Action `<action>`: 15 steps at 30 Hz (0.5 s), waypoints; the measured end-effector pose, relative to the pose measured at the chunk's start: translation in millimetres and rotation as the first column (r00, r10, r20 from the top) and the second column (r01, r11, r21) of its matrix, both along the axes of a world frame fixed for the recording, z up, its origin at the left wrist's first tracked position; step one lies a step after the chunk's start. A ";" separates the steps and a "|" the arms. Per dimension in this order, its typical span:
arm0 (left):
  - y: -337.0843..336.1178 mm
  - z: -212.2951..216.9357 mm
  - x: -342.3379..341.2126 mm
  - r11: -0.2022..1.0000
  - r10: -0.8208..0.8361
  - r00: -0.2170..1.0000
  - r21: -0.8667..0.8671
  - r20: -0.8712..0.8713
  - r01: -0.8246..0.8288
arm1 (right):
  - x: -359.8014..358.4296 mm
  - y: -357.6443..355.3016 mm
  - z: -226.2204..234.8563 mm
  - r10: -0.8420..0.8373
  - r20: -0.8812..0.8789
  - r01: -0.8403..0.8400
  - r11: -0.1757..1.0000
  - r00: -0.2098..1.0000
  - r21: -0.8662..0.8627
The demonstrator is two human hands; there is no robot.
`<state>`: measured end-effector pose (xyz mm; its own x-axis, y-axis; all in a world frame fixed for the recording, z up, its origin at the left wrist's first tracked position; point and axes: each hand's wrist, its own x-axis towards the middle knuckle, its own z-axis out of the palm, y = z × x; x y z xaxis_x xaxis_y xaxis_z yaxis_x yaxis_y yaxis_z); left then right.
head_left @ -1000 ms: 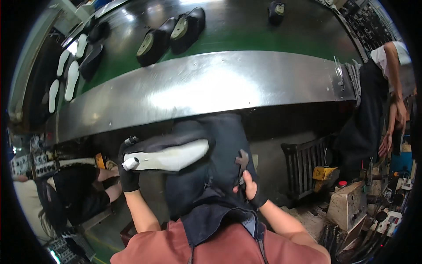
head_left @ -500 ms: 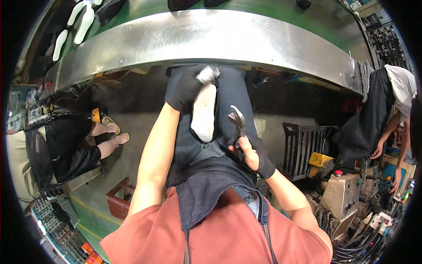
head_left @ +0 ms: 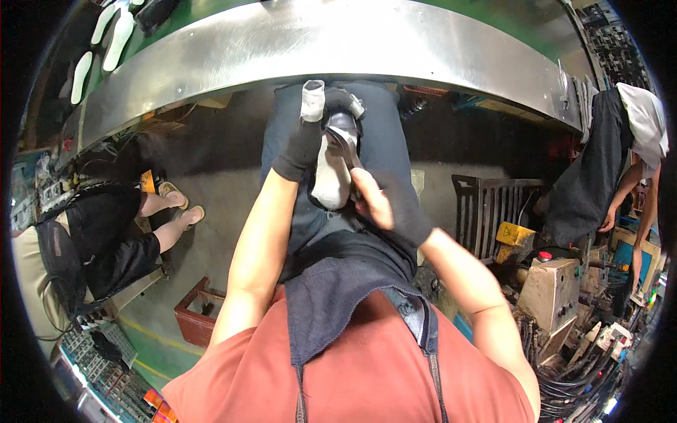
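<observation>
Left hand point(head_left: 305, 144): black knit glove with a pale worn fingertip, fingers closed around the toe end of the dark shoe with pale grey sole point(head_left: 333, 166), gripping it sole-up.
Right hand point(head_left: 390, 204): black glove, fingers closed around the handles of the dark metal pincers point(head_left: 344, 143), tool head laid against the upper end of the sole.
Shoe position: held in the air over the lap, above the dark blue apron point(head_left: 338, 282), just below the edge of the curved steel-faced counter point(head_left: 367, 42); touching both hands, apart from the counter.
Step in hand, by judgement: working the edge of the upper with the pincers while the other hand steadies the shoe.
Doing it well: steady hold near the working spot, shoe braced toward the lap, short controlled pulls, tool tip clear of the left fingertips.
Risk: slipping tool marking the sole or nicking the glove.
Hidden: exact bite of the tool head, blurred and partly covered by the hands.
Surroundings: white shoe soles point(head_left: 106, 42) lying on the green belt point(head_left: 204, 14) behind the counter; seated person in black point(head_left: 106, 225) to the left; standing person in a dark apron point(head_left: 599, 162) to the right; red-brown crate point(head_left: 201, 314) on the floor.
</observation>
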<state>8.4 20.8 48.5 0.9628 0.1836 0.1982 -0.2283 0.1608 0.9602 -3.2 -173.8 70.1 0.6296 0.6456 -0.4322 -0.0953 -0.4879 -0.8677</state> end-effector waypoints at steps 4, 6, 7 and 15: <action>2.8 -5.5 2.0 0.988 0.115 0.984 0.115 -0.136 -0.100 | -37.0 24.8 -51.1 -0.200 0.228 0.174 0.976 0.953 0.128; 11.1 -12.1 0.7 0.994 0.096 0.994 0.055 -0.059 -0.092 | -31.9 18.8 -51.6 -0.121 0.109 0.110 0.988 0.987 0.104; 15.3 -14.5 -0.4 0.979 0.139 0.990 0.154 -0.030 -0.133 | -24.9 14.2 -43.2 -0.070 0.049 0.066 0.995 0.996 0.069; 4.9 0.8 -7.6 0.998 0.057 0.998 0.003 -0.040 -0.057 | 25.9 -8.2 -33.8 0.107 -0.377 0.035 0.936 0.920 0.350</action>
